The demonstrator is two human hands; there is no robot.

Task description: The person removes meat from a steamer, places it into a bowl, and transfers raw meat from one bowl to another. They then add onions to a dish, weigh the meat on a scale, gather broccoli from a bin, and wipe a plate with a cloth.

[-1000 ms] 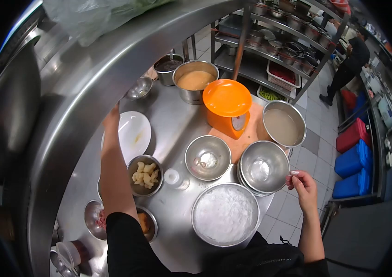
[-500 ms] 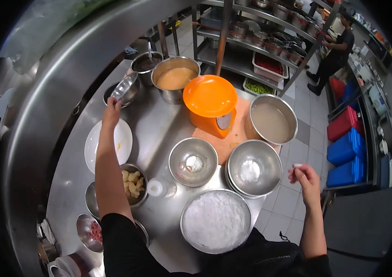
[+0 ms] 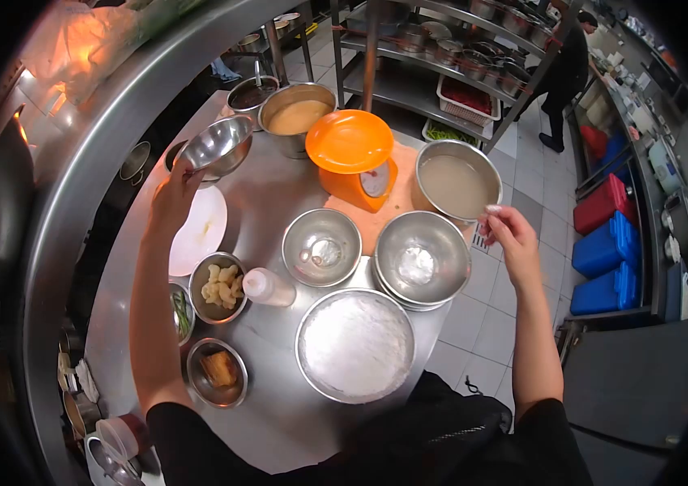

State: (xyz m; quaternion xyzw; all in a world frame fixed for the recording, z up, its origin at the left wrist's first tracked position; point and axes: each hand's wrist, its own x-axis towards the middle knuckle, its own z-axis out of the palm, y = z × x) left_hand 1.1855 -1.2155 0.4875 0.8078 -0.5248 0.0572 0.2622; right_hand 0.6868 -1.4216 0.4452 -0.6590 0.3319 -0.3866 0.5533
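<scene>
My left hand (image 3: 174, 194) grips the rim of a steel bowl (image 3: 226, 148), tilted above the table's far left part. A white oval plate (image 3: 200, 231) lies just below that hand. My right hand (image 3: 508, 229) is raised at the right, thumb and fingers pressed together with a trace of white on the tips; anything between them is too small to name. It is nearest to a pot of cloudy liquid (image 3: 457, 182) and a stack of steel bowls (image 3: 423, 259). Closer to my body stands a wide bowl of white powder (image 3: 354, 346), with another steel bowl (image 3: 321, 248) behind it.
An orange scale (image 3: 358, 182) stands at the middle back beside a pot of orange-brown liquid (image 3: 297, 117). Small bowls of pale pieces (image 3: 220, 289) and a browned piece (image 3: 218, 368) sit left of a bottle (image 3: 269, 287). A co-worker (image 3: 567, 77) stands beyond the shelves.
My left hand has lifted the bowl and tilted it, and has moved toward me. My right hand has risen slightly. The view has shifted, showing the small bowls at the left more fully.
</scene>
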